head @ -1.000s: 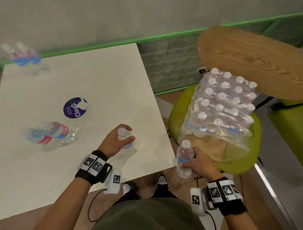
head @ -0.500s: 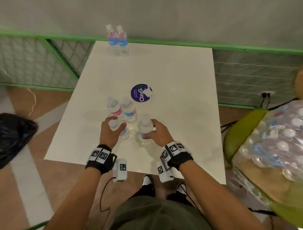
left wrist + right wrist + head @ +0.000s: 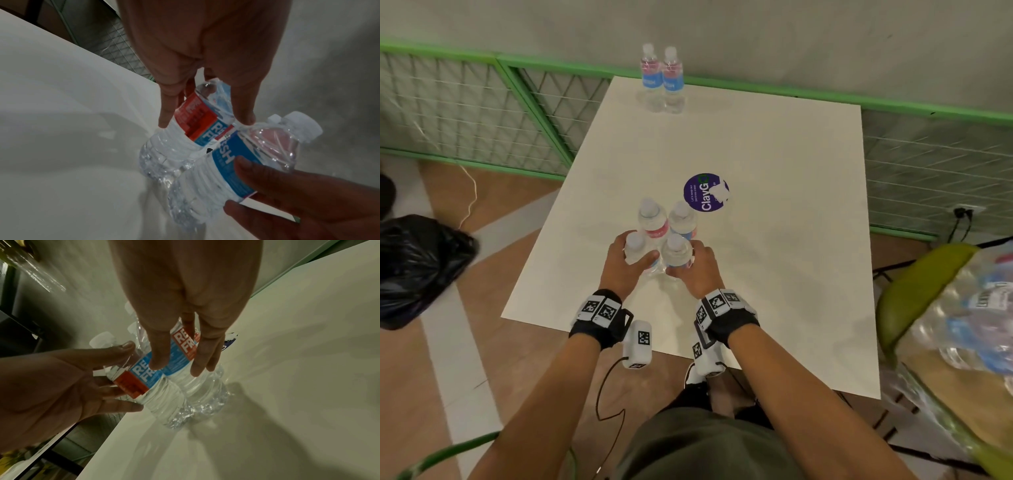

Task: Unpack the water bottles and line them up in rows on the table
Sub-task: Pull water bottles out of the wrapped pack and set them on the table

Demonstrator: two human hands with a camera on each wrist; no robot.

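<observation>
On the white table, my left hand grips one clear water bottle and my right hand grips another. Both bottles stand upright, side by side, bases on the table. Directly behind them stand two more bottles, and a further pair stands at the far edge. In the left wrist view my left hand curls round the red-and-blue label of its bottle. In the right wrist view my right hand wraps its bottle.
A shrink-wrapped pack of bottles lies on a green chair to the right of the table. A purple round sticker is on the tabletop. A black bag lies on the floor at left. A green mesh railing runs behind.
My right hand brought its bottle from beside the pack to the table. Both hands then slid their bottles forward and together, close behind the standing pair.
</observation>
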